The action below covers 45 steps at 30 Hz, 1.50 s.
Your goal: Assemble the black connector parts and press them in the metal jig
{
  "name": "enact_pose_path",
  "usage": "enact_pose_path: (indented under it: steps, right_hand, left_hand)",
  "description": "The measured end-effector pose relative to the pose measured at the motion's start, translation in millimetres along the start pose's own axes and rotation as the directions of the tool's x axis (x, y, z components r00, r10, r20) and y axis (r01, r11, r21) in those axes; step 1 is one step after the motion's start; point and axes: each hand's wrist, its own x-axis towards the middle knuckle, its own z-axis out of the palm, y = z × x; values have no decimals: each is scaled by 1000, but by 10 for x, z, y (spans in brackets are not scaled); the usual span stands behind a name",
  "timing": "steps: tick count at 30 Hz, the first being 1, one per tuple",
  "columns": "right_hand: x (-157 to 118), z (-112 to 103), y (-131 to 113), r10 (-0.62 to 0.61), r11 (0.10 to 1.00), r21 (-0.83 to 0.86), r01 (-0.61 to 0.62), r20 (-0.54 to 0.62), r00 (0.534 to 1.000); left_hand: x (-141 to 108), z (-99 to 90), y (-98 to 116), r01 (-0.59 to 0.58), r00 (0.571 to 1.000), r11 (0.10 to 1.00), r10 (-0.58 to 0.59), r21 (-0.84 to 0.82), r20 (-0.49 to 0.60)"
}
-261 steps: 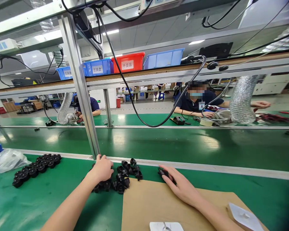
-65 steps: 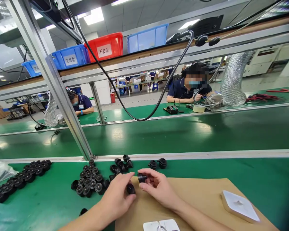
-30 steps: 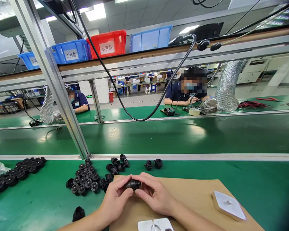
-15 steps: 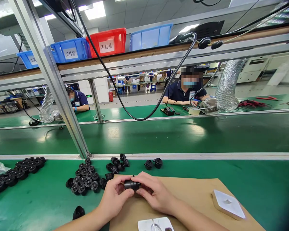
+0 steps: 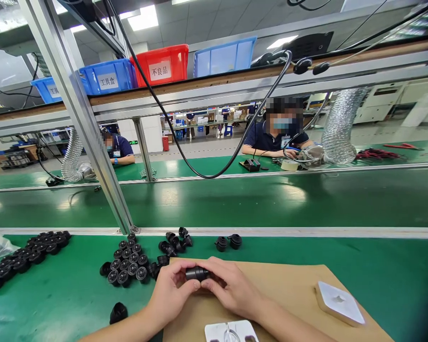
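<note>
A small black cylindrical part (image 5: pixel 197 273) lies sideways between my two hands, over a brown cardboard sheet (image 5: pixel 288 289). My left hand (image 5: pixel 174 289) grips its left end between thumb and fingers. The right end is held by my right hand (image 5: pixel 228 287), thumb below and fingers on top. Part of the piece is hidden by my fingertips. Below my hands, a white slotted piece (image 5: pixel 231 331) rests on the cardboard at the bottom edge of the view. A white square block (image 5: pixel 340 301) with a small central mark sits on the cardboard's right side.
Black round parts (image 5: pixel 128 266) stand grouped left of the cardboard, with more in a far-left cluster (image 5: pixel 24 256). Two black parts (image 5: pixel 228 242) lie behind it. A metal post (image 5: pixel 89 128) rises at left; a black cable (image 5: pixel 207 175) hangs ahead. Two people sit across.
The whole view has shifted slightly. Both hands keep hold of the black part, which looks turned a little; a small knob seen on its top before no longer shows.
</note>
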Motion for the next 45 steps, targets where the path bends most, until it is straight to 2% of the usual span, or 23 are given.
enact_pose_path:
  steps: [2,4,7,10,15,19,21,24,28,30,35,40,43,45]
  right_hand:
    - [-8,6,52,-74,997,-11,74,-18,997]
    - [-1,-12,58,-100,993,-62,101,4,995]
    - [35,-49,-35,-18,990,-141,25,49,999]
    - [71,-61,-154,67,990,-129,-62,33,997]
    - [66,-4,-165,145,989,-29,-145,-6,989]
    - [55,91,-106,320,924,238,-300,-46,946]
    - [59,122,-95,356,896,302,-325,-52,933]
    - [63,121,-78,299,924,275,-265,-91,950]
    - [54,60,-52,60,981,190,-33,-137,989]
    - [51,30,-67,4,990,140,14,-122,993]
    - [52,-10,-173,211,965,160,-208,-5,977]
    - [83,-38,-215,246,969,5,-247,67,967]
    - [102,-78,-211,252,968,-4,-252,45,967]
    - [96,-116,-188,210,977,40,-210,10,978]
  left_hand:
    - [6,9,6,27,999,996,-25,-86,26]
    - [2,10,-12,39,999,995,-36,-89,34]
    - [-17,-4,-63,9,1000,999,-9,31,16]
    - [-24,-34,-91,-56,998,985,56,161,-1]
    - [4,-64,-7,-134,991,959,137,251,5]
    - [23,-67,51,-226,972,931,237,285,-3]
    - [29,-72,44,-219,972,930,234,294,-16]
    - [36,-78,6,-134,988,958,148,252,-39]
    - [30,-64,-29,-54,997,991,60,122,-49]
    - [22,-51,-25,-62,997,995,65,79,-37]
    - [9,-53,18,-147,987,974,157,172,-44]
    - [5,-70,-2,-169,981,949,188,267,-47]
    - [-2,-54,-15,-135,989,971,143,196,-27]
    - [-4,-37,-8,-103,995,989,104,108,-5]
